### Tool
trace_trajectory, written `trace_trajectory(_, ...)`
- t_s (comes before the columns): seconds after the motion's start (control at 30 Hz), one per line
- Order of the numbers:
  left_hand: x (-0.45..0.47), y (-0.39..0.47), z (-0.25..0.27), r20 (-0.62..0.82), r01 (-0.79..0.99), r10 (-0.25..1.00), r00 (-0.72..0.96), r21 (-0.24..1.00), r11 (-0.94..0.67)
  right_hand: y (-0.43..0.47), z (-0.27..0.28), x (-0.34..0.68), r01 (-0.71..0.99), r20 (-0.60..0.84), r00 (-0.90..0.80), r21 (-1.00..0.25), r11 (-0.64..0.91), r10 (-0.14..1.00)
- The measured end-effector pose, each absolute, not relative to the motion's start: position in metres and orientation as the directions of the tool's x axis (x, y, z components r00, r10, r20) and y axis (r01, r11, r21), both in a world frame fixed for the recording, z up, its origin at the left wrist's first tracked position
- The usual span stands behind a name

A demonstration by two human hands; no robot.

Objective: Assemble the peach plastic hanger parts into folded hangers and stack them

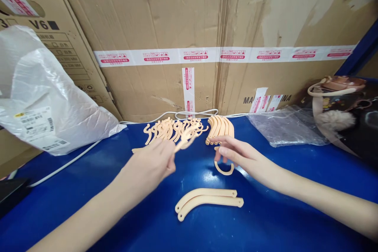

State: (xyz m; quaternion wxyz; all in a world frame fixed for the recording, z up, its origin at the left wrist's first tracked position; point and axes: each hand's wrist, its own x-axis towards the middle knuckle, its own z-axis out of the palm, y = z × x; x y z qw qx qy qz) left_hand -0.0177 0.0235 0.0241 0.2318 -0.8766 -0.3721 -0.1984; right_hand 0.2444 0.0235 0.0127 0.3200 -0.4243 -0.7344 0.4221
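Left hand (161, 158)'s clenched on some blurry beige hooks (186, 140); right hand (238, 152)'s half-curled at a single hook (225, 173), can't tell if gripped. Around them on the blue table (280, 224): hook pile (167, 129) at 11 o'clock, stacked curved bars (222, 128) at 1, loose pair (212, 200) at 5.

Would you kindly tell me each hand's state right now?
Left hand: closed, holding at least one blurred beige hook.
Right hand: fingers curled at a round-ended beige hook; firm grip cannot be told.

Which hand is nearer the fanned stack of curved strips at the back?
Right. The right hand is at the near end of the stack, contact unclear; the left hand is farther off, to the stack's left.
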Motion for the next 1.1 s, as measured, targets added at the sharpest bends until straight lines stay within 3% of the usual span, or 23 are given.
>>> trace_trajectory(0.07,-0.010,0.019,0.020,0.499,0.630,0.410,0.763,-0.439,-0.640,0.031,0.015,0.235,0.187,-0.007,-0.466,-0.978,0.091,0.885)
trace_trajectory(0.17,-0.007,0.017,0.015,0.445,0.550,0.339,0.829,-0.539,-0.638,0.040,0.015,0.223,0.083,-0.164,-0.569,-0.986,-0.142,0.806)
trace_trajectory(0.33,-0.010,0.016,0.005,0.412,0.517,0.320,0.853,-0.583,-0.628,0.039,0.017,0.214,0.038,-0.185,-0.506,-0.981,-0.192,0.842)
trace_trajectory(0.73,-0.008,0.025,-0.018,0.285,0.586,0.518,0.806,-0.507,-0.633,0.059,-0.002,0.225,0.290,-0.034,-0.466,-0.950,0.117,0.884)
trace_trajectory(0.83,-0.006,0.023,-0.016,0.254,0.615,0.570,0.781,-0.469,-0.634,0.062,-0.006,0.227,0.455,0.047,-0.470,-0.843,0.287,0.882)
trace_trajectory(0.93,-0.003,0.019,-0.013,0.250,0.662,0.623,0.741,-0.423,-0.618,0.059,-0.003,0.226,0.624,0.136,-0.468,-0.649,0.435,0.873)
trace_trajectory(1.1,0.001,0.016,-0.010,0.304,0.701,0.632,0.713,-0.344,-0.625,0.052,0.003,0.219,0.713,0.214,-0.487,-0.463,0.526,0.847)
